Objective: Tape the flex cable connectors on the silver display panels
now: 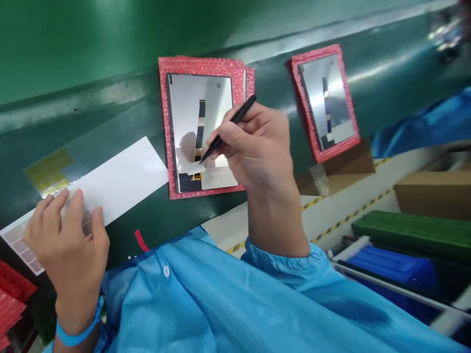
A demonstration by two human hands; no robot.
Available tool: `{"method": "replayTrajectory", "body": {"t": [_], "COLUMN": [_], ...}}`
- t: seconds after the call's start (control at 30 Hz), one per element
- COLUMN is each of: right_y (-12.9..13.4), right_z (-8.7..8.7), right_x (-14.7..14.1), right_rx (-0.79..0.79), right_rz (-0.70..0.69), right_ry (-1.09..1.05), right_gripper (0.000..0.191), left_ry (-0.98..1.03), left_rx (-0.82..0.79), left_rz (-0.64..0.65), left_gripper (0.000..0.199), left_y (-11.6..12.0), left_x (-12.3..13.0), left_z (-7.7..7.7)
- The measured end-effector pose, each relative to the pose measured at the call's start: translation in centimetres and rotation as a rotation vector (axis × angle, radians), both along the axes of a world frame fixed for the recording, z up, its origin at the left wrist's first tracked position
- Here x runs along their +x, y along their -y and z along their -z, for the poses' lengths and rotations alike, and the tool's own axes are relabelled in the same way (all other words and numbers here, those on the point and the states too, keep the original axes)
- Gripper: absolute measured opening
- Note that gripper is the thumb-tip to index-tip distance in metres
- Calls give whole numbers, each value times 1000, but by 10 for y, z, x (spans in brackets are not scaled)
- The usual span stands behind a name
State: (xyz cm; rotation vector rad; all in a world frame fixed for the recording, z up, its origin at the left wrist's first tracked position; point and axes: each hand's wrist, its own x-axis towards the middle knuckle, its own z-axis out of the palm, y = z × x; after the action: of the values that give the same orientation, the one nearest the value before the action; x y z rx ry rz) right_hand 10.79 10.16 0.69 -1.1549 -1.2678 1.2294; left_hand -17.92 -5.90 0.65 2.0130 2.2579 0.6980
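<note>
My right hand [259, 144] grips a slim black pen-shaped tool [235, 120], its tip pointing down at a screen panel. That display panel [217, 90] is silvery, with a dark flex cable [199, 132] on its back, and lies on red bubble-wrap sheets [200, 63]. Near the tool's tip, a pale strip [191, 168] crosses the cable's lower part; whether the tip touches it I cannot tell. My left hand [68, 235] rests with fingers apart on a long white sheet [121, 179], which bears greyish label squares [27, 255] at its left end.
A second display panel [338, 83] lies on red bubble wrap at the right. Yellow labels [51, 171] on clear film are behind the white sheet. More red wrap [11, 299] is at lower left. Cardboard [434, 193] and a blue bin [395, 264] stand below right.
</note>
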Motion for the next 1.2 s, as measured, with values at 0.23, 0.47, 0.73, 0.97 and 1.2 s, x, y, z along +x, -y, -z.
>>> {"method": "replayTrajectory", "body": {"t": [0.23,0.47,0.73,0.97,1.2], "right_y": [13,18,23,24,25], "right_z": [13,12,-3,-4,-5], "right_x": [31,26,19,19,16], "right_rx": [-125,-104,-182,-185,-170], "right_rz": [42,87,138,143,166], "right_ry": [56,114,160,195,189], "right_gripper": [40,31,26,25,25], "left_ry": [234,162,163,225,129], "left_rx": [205,150,112,129,111], "left_rz": [267,307,298,335,345], "left_gripper": [27,27,30,33,30], "left_y": [-45,-54,-54,-52,-53], "left_x": [110,128,127,127,127], "left_z": [6,18,14,13,11]}}
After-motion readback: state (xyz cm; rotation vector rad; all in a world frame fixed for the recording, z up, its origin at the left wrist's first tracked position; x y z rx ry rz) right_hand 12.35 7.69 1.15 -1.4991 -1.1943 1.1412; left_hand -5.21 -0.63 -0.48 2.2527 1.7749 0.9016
